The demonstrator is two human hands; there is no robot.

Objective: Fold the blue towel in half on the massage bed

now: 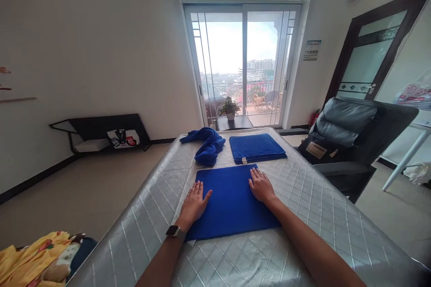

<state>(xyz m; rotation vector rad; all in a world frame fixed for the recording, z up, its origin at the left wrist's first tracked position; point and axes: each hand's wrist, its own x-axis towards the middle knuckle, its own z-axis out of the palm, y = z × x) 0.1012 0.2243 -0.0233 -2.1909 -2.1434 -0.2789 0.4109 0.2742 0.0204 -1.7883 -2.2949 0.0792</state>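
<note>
A blue cloth (pixel 232 202), smooth and roughly rectangular, lies flat in front of me. My left hand (pixel 195 202) rests flat on its left edge, fingers stretched out and thumb apart. On its upper right part my right hand (pixel 261 184) lies flat, palm down with fingers extended. Just beyond is a neat stack of folded blue cloths (pixel 257 147), a white tag showing at its near edge. A crumpled blue cloth (pixel 207 145) sits to the left of that stack. What lies under my palms is hidden.
Everything rests on a silver quilted mattress (pixel 310 215). A grey recliner (pixel 350 130) with a black bag on it stands to the right. A potted plant (pixel 229 108) is on a small table past the far edge. Yellow patterned fabric (pixel 37 258) lies at the lower left.
</note>
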